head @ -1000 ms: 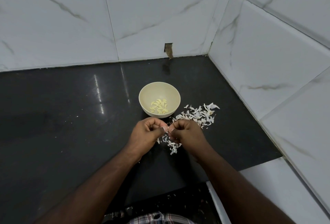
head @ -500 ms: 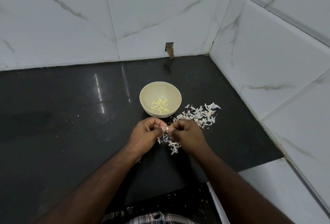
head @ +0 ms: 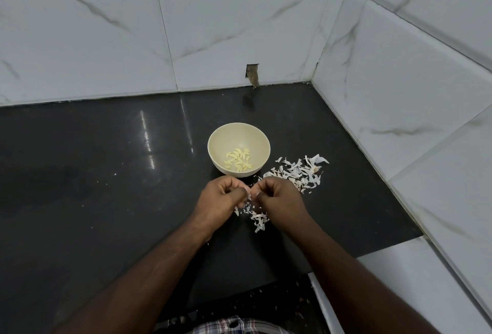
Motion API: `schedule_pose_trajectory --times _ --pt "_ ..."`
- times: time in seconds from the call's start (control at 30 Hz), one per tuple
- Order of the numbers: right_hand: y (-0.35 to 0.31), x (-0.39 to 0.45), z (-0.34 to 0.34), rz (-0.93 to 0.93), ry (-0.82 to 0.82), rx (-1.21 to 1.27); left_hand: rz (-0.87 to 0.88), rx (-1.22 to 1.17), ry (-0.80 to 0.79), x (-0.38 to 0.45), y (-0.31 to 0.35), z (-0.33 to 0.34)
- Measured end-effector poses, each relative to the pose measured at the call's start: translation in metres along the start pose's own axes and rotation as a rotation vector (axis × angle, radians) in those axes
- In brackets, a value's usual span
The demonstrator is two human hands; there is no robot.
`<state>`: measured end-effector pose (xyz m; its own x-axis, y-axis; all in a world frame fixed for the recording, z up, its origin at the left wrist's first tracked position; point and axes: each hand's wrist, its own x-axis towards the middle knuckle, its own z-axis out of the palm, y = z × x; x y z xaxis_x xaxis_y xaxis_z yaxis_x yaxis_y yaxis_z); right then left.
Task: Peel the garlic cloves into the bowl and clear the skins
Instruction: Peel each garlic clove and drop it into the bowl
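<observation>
A small pale garlic clove, mostly hidden, is pinched between the curled fingers of the left hand and right hand, just in front of the round cream bowl holding peeled yellowish cloves. White papery skins lie scattered right of the bowl and beneath the hands on the glossy black countertop.

black counter: bowl, garlic skins.
</observation>
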<state>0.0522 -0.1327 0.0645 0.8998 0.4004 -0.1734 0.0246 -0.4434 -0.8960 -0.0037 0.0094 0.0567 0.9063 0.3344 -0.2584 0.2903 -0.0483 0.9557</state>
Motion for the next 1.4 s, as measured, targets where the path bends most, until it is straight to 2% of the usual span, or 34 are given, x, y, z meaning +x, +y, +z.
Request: schedule_pose_trajectory --times 0.07,0.17,0.3,0.43,0.53,0.63,0.77,0.87,1.0,1.2,1.4 --pt "0.0 -0.002 0.003 -0.14 0.077 -0.239 -0.017 0.008 0.011 0.001 0.002 0.001" --pt "0.005 -0.003 0.008 -0.318 0.159 -0.441 -0.063 -0.006 -0.004 0.001 0.005 0.0" --pt "0.014 -0.003 0.012 -0.54 0.279 -0.522 -0.178 -0.054 -0.048 -0.001 0.006 0.0" --pt "0.02 -0.002 0.016 -0.603 0.341 -0.546 -0.223 -0.112 -0.075 0.0 0.006 -0.001" --pt "0.019 -0.003 0.018 -0.495 0.309 -0.479 -0.202 -0.112 -0.077 0.0 0.002 -0.003" --pt "0.009 -0.001 0.012 -0.164 0.162 -0.29 -0.075 -0.097 -0.06 0.0 -0.002 -0.004" --pt "0.004 0.002 0.007 0.154 0.022 0.233 0.073 -0.052 -0.042 0.0 -0.005 -0.005" --pt "0.001 0.001 0.003 0.29 -0.119 0.432 0.121 -0.032 -0.049 0.0 -0.008 -0.007" --pt "0.003 0.001 0.001 0.303 -0.135 0.459 0.127 -0.04 -0.065 -0.003 -0.008 -0.006" --pt "0.009 0.003 0.008 0.159 0.001 0.229 0.06 -0.183 -0.024 -0.002 -0.007 -0.003" --pt "0.013 0.004 0.009 0.178 0.0 0.258 0.058 -0.258 -0.05 -0.003 -0.008 -0.003"
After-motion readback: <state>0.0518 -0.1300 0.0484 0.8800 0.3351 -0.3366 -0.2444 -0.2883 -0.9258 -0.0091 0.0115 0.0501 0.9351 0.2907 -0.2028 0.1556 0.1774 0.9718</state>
